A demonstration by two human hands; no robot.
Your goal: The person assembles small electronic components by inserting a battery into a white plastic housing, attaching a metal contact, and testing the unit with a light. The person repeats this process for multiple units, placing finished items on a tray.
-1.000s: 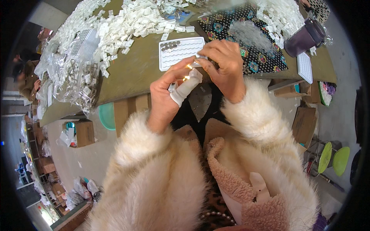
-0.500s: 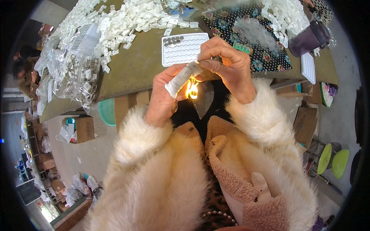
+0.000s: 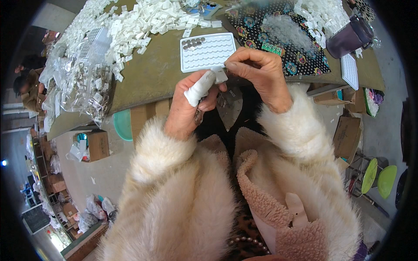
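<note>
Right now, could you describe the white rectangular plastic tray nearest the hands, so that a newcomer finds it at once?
On the olive-green table, look just beyond the left hand. The white rectangular plastic tray lies flat there. Grey round discs grouped at its far left set it apart from the white tray beside the dark purple tumbler.

The small plastic case [image 3: 220,77] I grip is white; my finger wrap [image 3: 199,89] is white, greyish toward its tip. Moulded tray [image 3: 212,55]: white. Coin-shaped discs [image 3: 193,44]: silver-grey. Tabletop [image 3: 159,65]: olive-brown. Cloth [image 3: 291,61]: black, pale polka dots, multicoloured round motifs. Circuit boards [image 3: 273,48]: green. Lidded tumbler [image 3: 347,40]: dark purple. My fur sleeves [image 3: 291,119]: cream; fleece trim [image 3: 300,239]: dusty pink.
</note>
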